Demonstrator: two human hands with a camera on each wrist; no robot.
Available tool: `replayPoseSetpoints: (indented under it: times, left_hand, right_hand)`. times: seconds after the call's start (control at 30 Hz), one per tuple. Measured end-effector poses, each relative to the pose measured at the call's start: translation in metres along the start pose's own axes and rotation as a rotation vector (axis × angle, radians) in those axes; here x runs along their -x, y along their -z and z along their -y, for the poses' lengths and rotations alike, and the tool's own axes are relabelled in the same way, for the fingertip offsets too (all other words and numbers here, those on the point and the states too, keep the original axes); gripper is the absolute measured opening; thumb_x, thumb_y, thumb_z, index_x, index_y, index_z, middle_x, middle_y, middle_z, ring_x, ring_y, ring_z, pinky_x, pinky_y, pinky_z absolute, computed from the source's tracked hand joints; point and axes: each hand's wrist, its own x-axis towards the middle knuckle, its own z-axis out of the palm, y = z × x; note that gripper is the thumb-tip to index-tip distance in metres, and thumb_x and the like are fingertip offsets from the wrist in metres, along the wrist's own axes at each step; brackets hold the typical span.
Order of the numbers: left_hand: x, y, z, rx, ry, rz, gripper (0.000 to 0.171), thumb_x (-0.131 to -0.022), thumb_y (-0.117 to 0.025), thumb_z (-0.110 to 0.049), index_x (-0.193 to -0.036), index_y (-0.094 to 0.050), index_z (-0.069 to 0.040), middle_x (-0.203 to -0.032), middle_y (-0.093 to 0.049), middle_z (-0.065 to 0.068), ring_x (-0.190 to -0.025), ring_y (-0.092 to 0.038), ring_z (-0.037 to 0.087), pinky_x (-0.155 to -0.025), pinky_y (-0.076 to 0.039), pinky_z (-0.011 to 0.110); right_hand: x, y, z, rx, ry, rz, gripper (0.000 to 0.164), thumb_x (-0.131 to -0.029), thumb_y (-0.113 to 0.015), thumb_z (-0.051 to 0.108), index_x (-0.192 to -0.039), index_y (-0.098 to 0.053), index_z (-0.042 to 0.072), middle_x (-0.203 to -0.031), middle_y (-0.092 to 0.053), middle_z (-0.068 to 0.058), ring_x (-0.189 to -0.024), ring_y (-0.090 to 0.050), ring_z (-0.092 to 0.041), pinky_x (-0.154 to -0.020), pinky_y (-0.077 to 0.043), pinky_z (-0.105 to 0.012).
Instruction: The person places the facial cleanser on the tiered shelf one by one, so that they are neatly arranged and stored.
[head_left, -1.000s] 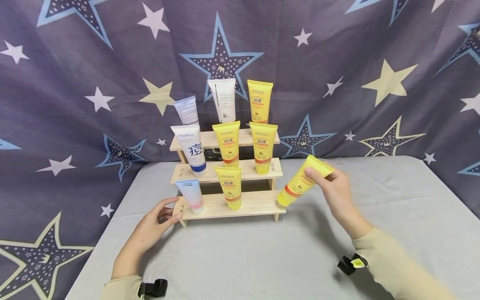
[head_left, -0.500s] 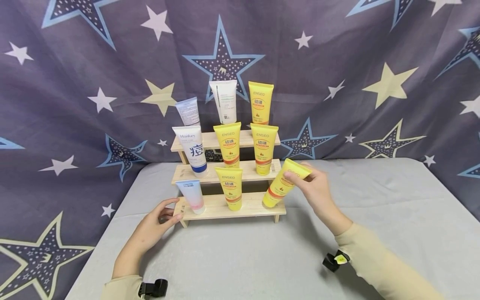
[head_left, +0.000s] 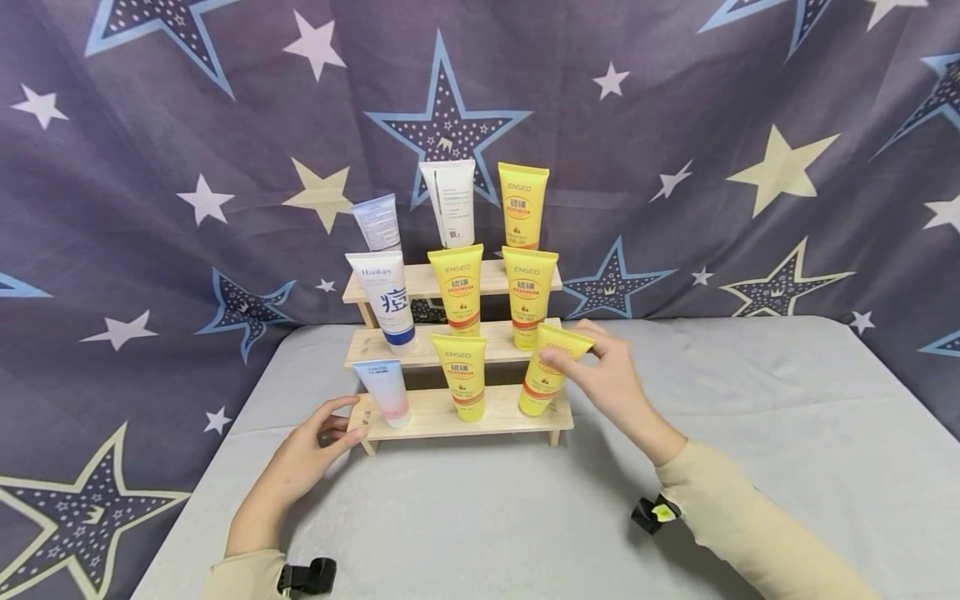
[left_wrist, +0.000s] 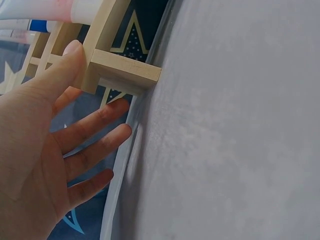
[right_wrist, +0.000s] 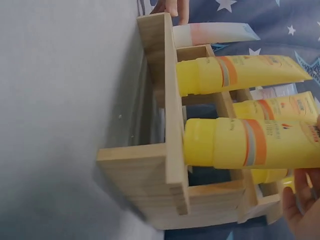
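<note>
My right hand point(head_left: 611, 379) pinches the upper end of a yellow squeeze tube point(head_left: 543, 387), thumb on its front. The tube leans slightly right, its cap down at the right end of the lowest tier. In the right wrist view the yellow cap point(right_wrist: 199, 142) is right at the board's surface. With thumb and index finger, my left hand point(head_left: 303, 454) grips the left end of the three-tier wooden display stand point(head_left: 427, 410); in the left wrist view its other fingers point(left_wrist: 95, 155) spread loosely. A blue-and-pink tube point(head_left: 384, 396) and another yellow tube point(head_left: 463, 382) stand on that tier.
On the middle tier stand a white-and-blue tube point(head_left: 384, 296) and two yellow tubes point(head_left: 457, 287). The top tier carries a pale blue tube point(head_left: 377, 221), a white tube point(head_left: 452, 204) and a yellow tube point(head_left: 522, 204). Grey cloth point(head_left: 465, 517) lies beneath; a star-patterned curtain point(head_left: 660, 83) hangs behind.
My right hand has brought the yellow tube leftward from beside the stand onto the lowest tier's right end and turned it more upright. My left hand has stayed at the stand.
</note>
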Motion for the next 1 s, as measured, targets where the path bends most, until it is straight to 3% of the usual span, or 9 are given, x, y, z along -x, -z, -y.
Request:
replayPoseSetpoints:
  times: [0.2,0.43,0.7,0.87,1.0]
  left_hand:
    - [0.000,0.001,0.000,0.000,0.007,0.001,0.054,-0.096,-0.064,-0.043,-0.144,-0.048,-0.021,-0.116,-0.069,0.012,-0.106,-0.066,0.029,-0.091,-0.049,0.052]
    - [-0.001,-0.001,-0.001,0.005,0.007,0.008,0.054,-0.096,-0.064,-0.043,-0.143,-0.048,-0.022,-0.116,-0.069,0.012,-0.108,-0.065,0.029,-0.092,-0.048,0.052]
    - [-0.002,-0.001,-0.003,-0.010,0.004,0.007,0.055,-0.096,-0.064,-0.044,-0.143,-0.048,-0.022,-0.116,-0.069,0.011,-0.107,-0.065,0.029,-0.091,-0.048,0.052]
    - [-0.002,0.001,-0.005,-0.076,0.015,0.001,0.057,-0.095,-0.063,-0.048,-0.144,-0.048,-0.023,-0.117,-0.069,0.009,-0.105,-0.065,0.025,-0.087,-0.049,0.049]
    - [-0.001,0.003,-0.007,-0.168,0.009,-0.003,0.060,-0.094,-0.061,-0.053,-0.144,-0.047,-0.023,-0.119,-0.069,0.008,-0.108,-0.064,0.030,-0.086,-0.048,0.054]
  right_hand:
    - [-0.004,-0.010,0.005,0.051,0.007,0.071,0.018,-0.083,-0.083,0.017,-0.095,-0.076,0.006,-0.099,-0.066,-0.002,-0.088,-0.057,-0.015,-0.079,-0.048,-0.029]
    - [-0.004,-0.016,0.011,0.045,-0.024,0.090,0.025,-0.081,-0.083,0.013,-0.102,-0.074,0.002,-0.108,-0.068,-0.007,-0.091,-0.057,-0.018,-0.078,-0.049,-0.036]
    - [-0.001,-0.015,0.011,0.036,-0.023,0.078,0.031,-0.081,-0.083,0.010,-0.109,-0.071,0.002,-0.105,-0.067,-0.008,-0.092,-0.058,-0.017,-0.081,-0.050,-0.036]
    - [0.005,-0.006,0.009,0.033,-0.049,0.095,0.041,-0.083,-0.082,0.011,-0.120,-0.067,0.004,-0.109,-0.067,-0.008,-0.100,-0.059,-0.019,-0.088,-0.050,-0.041]
    - [0.012,0.009,0.005,0.060,-0.045,0.116,0.041,-0.085,-0.079,0.009,-0.123,-0.066,0.003,-0.114,-0.067,-0.010,-0.107,-0.060,-0.023,-0.093,-0.049,-0.041]
